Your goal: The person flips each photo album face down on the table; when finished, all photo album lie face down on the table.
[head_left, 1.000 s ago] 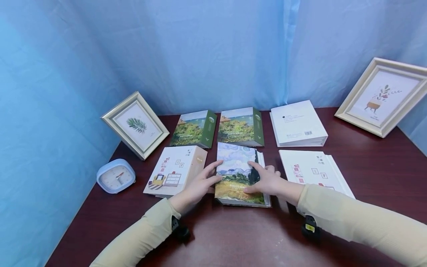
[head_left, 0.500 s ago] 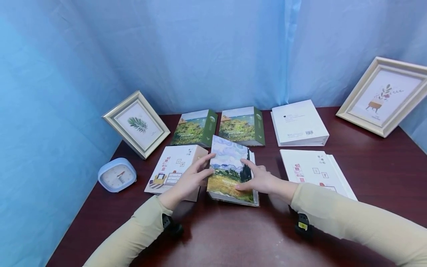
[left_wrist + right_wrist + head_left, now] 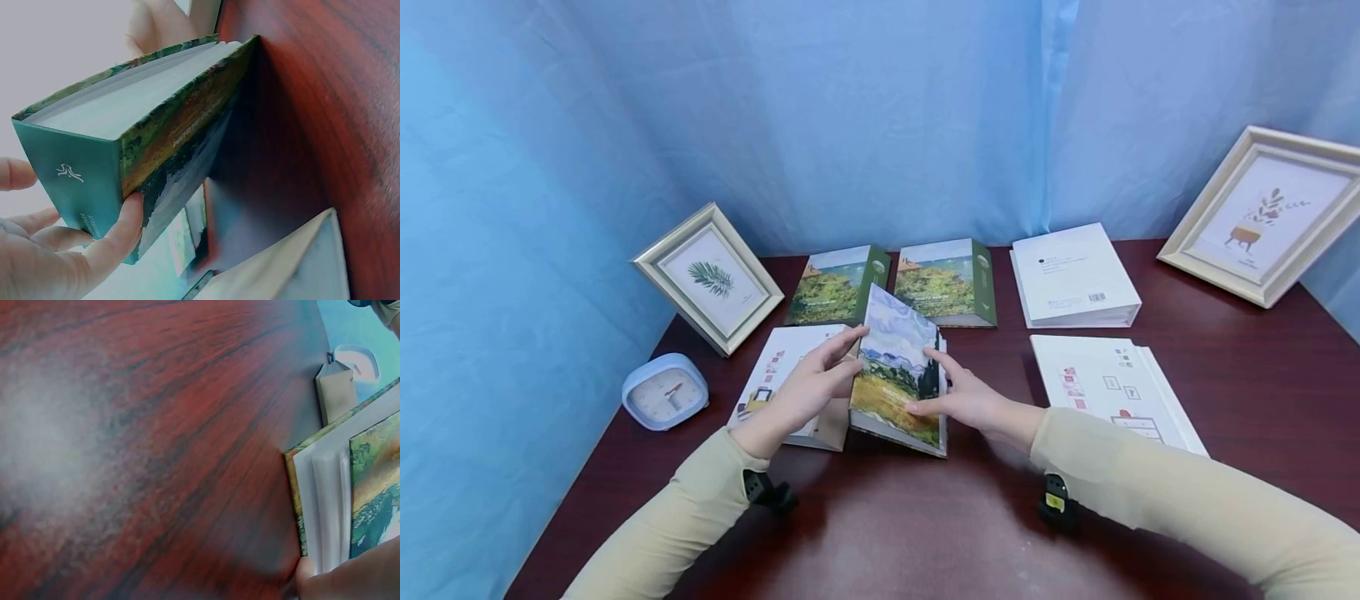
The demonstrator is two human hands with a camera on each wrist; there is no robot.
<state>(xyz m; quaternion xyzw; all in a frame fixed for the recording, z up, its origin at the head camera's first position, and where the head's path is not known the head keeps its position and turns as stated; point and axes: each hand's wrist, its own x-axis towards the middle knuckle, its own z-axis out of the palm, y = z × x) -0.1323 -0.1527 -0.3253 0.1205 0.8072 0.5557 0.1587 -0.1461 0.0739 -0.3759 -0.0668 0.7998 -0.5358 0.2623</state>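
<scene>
In the head view a thick photo album (image 3: pixel 891 379) with a painted landscape cover stands tilted near the table's middle, between both hands. My left hand (image 3: pixel 805 387) grips its spine side; in the left wrist view the thumb (image 3: pixel 128 219) lies at the edge where the green spine (image 3: pixel 75 178) meets a cover. My right hand (image 3: pixel 977 406) holds the opposite, page-opening side, with fingers on the painted cover. One of its fingers (image 3: pixel 305 569) touches the other cover's edge in the right wrist view. A white photo album (image 3: pixel 827 425) lies partly hidden behind my left hand.
Two green-spined albums (image 3: pixel 831 287) and a white album (image 3: pixel 1075 275) lie along the back. Another white album (image 3: pixel 1105 387) lies at the right. A blue clock (image 3: pixel 665 392) and a leaf-print frame (image 3: pixel 707 279) stand left; a second frame (image 3: pixel 1262 217) stands back right.
Both hands have carried the painted album to the left, towards the white album there. It has turned and tilted up from lying nearly flat, its left side raised.
</scene>
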